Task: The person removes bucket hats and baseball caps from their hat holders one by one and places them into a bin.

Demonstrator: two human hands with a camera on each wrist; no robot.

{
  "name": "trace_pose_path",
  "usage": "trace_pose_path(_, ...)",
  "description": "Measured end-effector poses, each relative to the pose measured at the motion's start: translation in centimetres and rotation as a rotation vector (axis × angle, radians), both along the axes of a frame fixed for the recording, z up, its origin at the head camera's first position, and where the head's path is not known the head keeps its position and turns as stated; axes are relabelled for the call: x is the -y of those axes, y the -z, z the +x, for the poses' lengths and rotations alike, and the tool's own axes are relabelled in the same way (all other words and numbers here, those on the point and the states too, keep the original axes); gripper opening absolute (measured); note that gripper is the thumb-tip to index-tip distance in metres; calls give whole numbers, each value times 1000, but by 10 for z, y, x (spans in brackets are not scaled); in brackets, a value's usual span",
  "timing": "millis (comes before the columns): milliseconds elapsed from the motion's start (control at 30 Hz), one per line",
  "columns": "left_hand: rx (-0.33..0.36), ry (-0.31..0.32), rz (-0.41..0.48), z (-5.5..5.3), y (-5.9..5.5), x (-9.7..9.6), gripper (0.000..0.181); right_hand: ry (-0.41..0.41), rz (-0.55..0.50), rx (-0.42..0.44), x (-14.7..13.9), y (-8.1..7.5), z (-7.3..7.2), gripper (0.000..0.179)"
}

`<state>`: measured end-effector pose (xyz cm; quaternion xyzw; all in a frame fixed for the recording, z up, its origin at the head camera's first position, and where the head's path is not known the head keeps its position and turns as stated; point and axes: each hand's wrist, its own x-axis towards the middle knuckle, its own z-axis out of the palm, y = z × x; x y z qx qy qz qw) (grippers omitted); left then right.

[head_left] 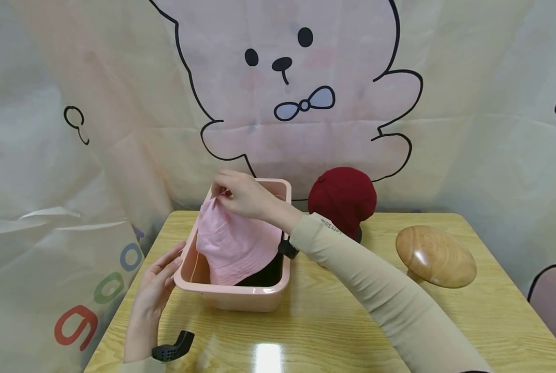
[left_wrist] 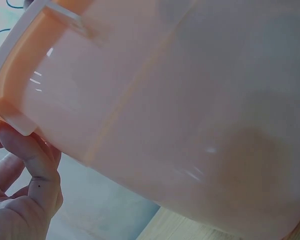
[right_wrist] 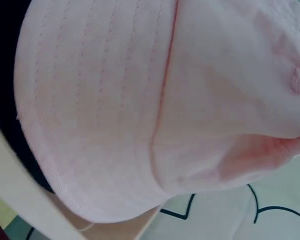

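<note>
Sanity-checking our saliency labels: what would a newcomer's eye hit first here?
Probably the big cartoon animal on the backdrop, behind the table. Next, the pink hat, its top pinched by the right hand, at the opening of the pink bin. Then the dark red cap, right of the bin at the table's back.

Soft, even light with white glare on the near tabletop (head_left: pixel 334 321), wrist views hazier
</note>
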<state>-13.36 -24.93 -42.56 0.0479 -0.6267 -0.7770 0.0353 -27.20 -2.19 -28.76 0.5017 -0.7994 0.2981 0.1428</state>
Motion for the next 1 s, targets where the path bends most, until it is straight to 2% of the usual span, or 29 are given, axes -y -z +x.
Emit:
trace_pose_path(333, 25, -6, -13, 0, -3, -1, 35, 35, -16, 51, -21, 24, -8, 10)
trace_pose_path(567, 7, -1, -2, 1, -3, 0, 35, 71, -28, 37, -31, 36, -12, 10)
trace_pose_path(733, 9, 1, -1, 1, -3, 0, 35, 54, 26, 34, -31, 39, -10, 9)
trace_pose_path(1000, 0, 6, -2, 1, -1, 0, 34, 42, 161, 95, -30, 41, -8, 9)
